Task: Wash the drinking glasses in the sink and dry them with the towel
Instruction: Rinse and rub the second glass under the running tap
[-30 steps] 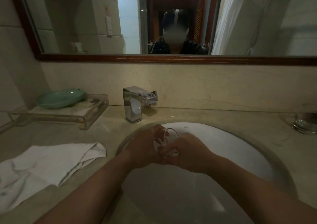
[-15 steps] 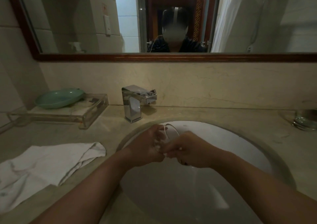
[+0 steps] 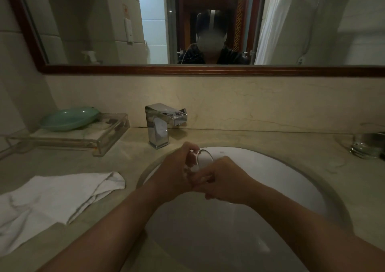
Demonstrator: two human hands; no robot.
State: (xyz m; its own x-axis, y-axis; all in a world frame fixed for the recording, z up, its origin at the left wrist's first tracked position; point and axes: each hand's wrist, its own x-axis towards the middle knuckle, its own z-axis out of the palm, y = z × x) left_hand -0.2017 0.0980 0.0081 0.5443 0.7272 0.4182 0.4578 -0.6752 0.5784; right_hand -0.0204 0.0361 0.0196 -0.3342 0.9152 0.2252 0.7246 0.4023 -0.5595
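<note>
A clear drinking glass [image 3: 205, 159] is held over the white sink basin [image 3: 270, 173], its rim tilted up and away from me. My left hand [image 3: 175, 173] curls round its left side, with white suds on the fingers. My right hand [image 3: 225, 180] grips the lower right part of the glass. Most of the glass is hidden between the two hands. The white towel [image 3: 52, 201] lies crumpled on the counter to the left of the sink. A second glass [image 3: 366, 146] stands at the far right of the counter.
The chrome faucet [image 3: 160, 123] stands behind the sink; no running water can be made out. A clear tray [image 3: 83, 134] with a green dish [image 3: 68, 118] sits at the back left. A mirror runs along the wall above the beige counter.
Both hands have lifted slightly and turned the glass between them, so more of its rim shows above the fingers. The towel and second glass have not moved.
</note>
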